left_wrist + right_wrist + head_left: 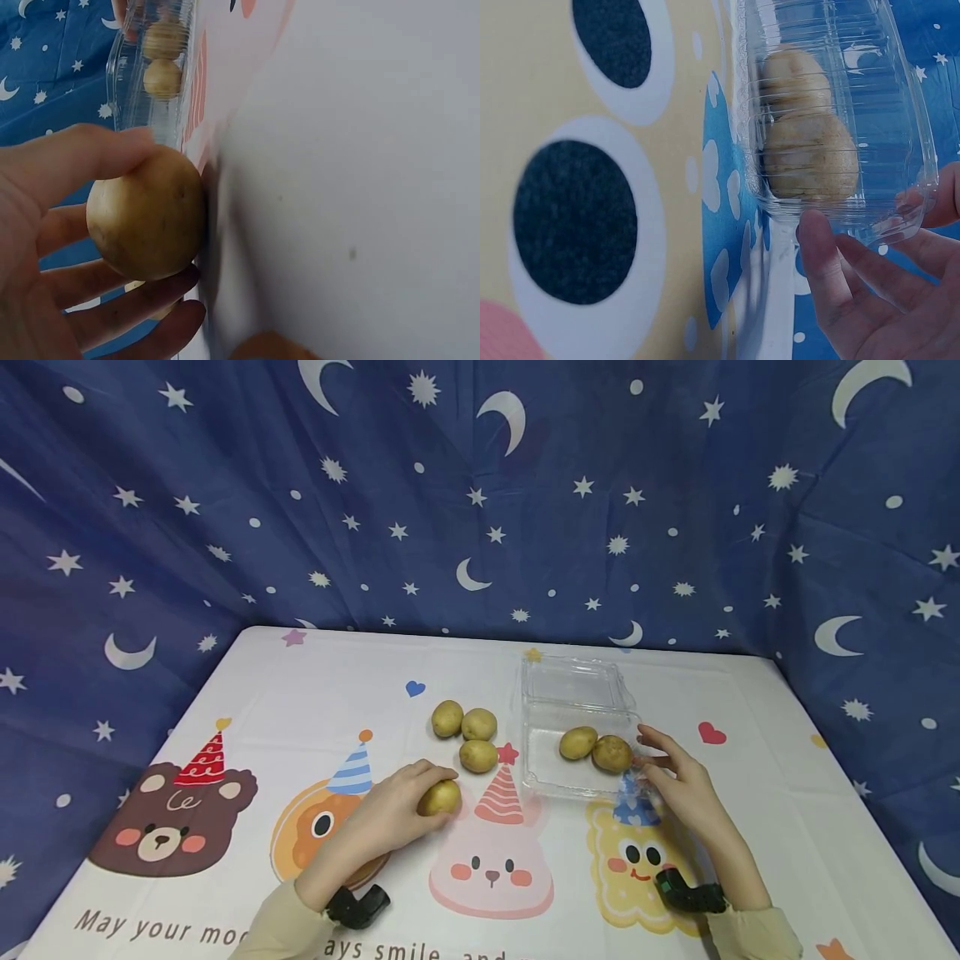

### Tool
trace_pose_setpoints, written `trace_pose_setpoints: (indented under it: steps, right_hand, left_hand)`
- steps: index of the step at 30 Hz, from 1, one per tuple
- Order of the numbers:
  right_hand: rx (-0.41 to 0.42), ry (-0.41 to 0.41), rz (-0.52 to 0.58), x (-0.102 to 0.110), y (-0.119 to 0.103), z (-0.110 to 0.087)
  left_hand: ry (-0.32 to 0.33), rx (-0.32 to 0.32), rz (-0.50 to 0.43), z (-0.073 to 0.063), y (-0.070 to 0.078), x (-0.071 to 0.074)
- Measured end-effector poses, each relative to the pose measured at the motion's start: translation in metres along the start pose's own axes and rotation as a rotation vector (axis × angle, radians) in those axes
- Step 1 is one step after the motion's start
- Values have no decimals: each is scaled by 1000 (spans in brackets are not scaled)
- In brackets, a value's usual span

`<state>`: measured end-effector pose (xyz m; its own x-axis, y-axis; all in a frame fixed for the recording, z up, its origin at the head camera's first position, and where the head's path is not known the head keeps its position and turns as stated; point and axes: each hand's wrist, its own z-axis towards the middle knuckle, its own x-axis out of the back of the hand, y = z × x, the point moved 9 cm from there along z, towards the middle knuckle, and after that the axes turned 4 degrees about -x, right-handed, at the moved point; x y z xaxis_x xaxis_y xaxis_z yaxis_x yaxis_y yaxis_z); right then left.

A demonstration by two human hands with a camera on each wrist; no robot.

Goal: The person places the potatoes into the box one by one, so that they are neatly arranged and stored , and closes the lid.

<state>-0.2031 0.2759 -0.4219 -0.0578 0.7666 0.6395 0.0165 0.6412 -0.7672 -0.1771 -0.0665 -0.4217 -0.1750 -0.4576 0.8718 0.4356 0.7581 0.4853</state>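
Observation:
My left hand (393,802) grips a potato (442,797) low over the table, thumb on one side and fingers round the other in the left wrist view. On the right, my right hand (688,783) holds the right end of an opened clear plastic container (543,764). In the right wrist view its thumb (819,244) lies against the outer wall and a finger hooks at the rim. Inside the container sit two potatoes, a smoother one (577,743) and a browner one (612,754), side by side.
Three loose potatoes (477,757) lie grouped left of the container. Its clear lid (573,683) is folded back toward the far edge. A white tablecloth (360,681) with cartoon prints covers the table. Behind hangs a blue star-and-moon curtain (555,560).

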Motion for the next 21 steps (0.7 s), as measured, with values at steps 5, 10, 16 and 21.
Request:
trace_pose_setpoints:
  steps: [5,10,16,21]
  right_hand:
    - [-6,1,-8,0,0,0]
    - [-14,0,3,0,0,0]
    - [-15,1,15,-1,-1,1]
    - [-12,2,12,-1,0,1]
  left_hand:
    - [-34,-4,-11,-1,-1,-1]
    - [-43,-22,-18,-1,-1,-1]
    - [-44,-49,8,-2,1,0]
    - [-46,-53,27,-2,1,0]
